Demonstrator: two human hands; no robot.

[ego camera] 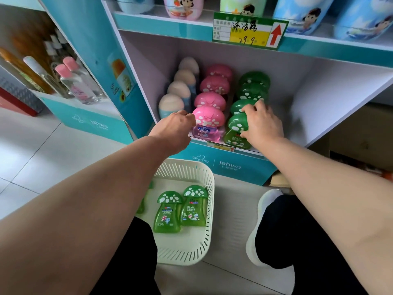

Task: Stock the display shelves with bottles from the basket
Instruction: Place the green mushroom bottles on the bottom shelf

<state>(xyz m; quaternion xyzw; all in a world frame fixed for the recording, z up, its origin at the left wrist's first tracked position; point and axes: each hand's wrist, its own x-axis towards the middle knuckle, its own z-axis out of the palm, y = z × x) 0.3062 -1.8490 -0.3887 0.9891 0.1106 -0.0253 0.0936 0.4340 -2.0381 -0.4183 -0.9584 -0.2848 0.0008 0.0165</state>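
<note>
The lower display shelf (pixel 319 107) carries rows of mushroom-cap bottles. The white basket (pixel 209 209) below holds two green bottles (pixel 168 211). The right hand (pixel 262 122) grips the front green bottle (pixel 237 128) on the shelf. The left hand (pixel 174 130), fingers curled, is just beside the front pink bottle (pixel 208 121); I cannot tell if it holds it.

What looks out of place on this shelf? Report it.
Nothing stands out. The pink mushroom-cap bottles and green mushroom-cap bottles stand in straight rows; the right hand grips the front green bottle. No spill shows.
</note>
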